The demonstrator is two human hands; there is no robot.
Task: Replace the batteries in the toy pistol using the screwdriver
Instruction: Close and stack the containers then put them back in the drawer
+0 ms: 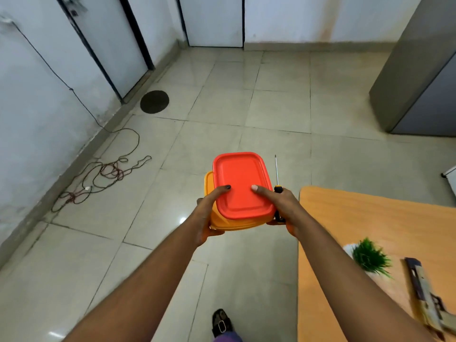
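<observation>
Head view: my left hand (209, 211) and right hand (283, 206) grip the orange box (240, 186); screwdriver (276, 174) pinned under right fingers (261, 191).

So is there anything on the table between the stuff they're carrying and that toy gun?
Only partly. Both hands, left and right, are full with the orange box, the right also gripping the screwdriver. The toy pistol lies on the table, with a small green plant just before it.

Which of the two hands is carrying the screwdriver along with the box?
The right hand: it grips the screwdriver against the side of the red-lidded yellow box, shaft pointing away. The left hand holds only the box.
</observation>
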